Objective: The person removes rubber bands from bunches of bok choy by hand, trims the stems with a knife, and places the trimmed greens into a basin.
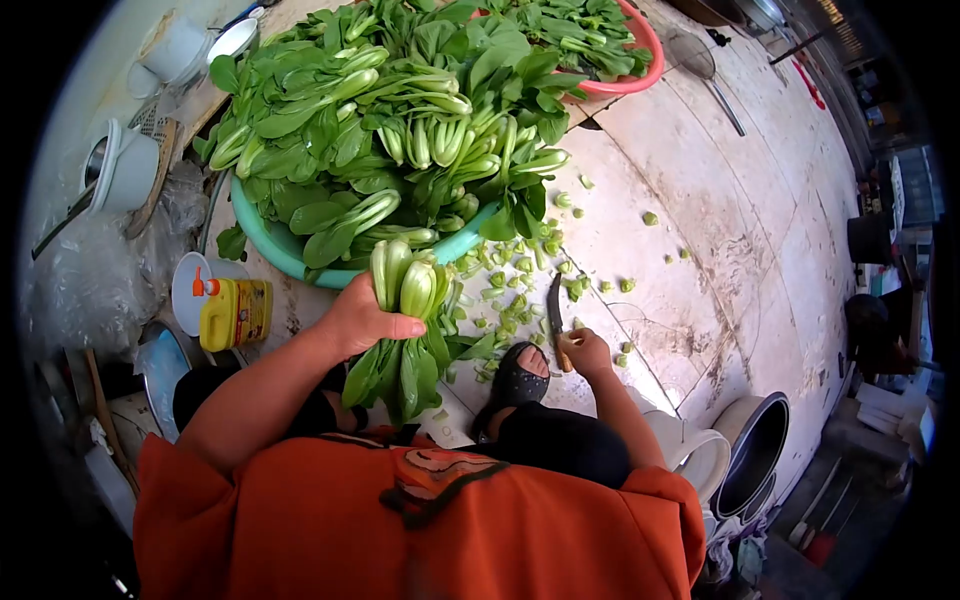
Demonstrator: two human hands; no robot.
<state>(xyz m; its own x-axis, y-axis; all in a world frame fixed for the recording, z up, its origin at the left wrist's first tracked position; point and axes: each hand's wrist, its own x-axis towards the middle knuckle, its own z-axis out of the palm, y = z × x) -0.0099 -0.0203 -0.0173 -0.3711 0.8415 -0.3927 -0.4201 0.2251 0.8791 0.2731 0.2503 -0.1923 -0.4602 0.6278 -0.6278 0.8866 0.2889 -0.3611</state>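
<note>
My left hand (362, 318) is wrapped round a bunch of bok choy (410, 285), its pale stem ends up and its leaves hanging down. In my right hand (588, 352) is a knife (555, 312) with a dark curved blade and a wooden handle, the blade pointing away from me over the floor. Just beyond my left hand stands a green basin (265, 240) heaped high with bok choy (410, 120). Cut-off stem ends (515, 300) lie scattered on the floor between the basin and the knife.
Behind the heap, a pink basin (640, 75) holds more greens. A yellow jug (235, 315) and white buckets (125, 165) stand at left. A strainer (695, 58) lies on the tiled floor (740, 200). A white bucket (705, 462) and dark tub (760, 450) are at right.
</note>
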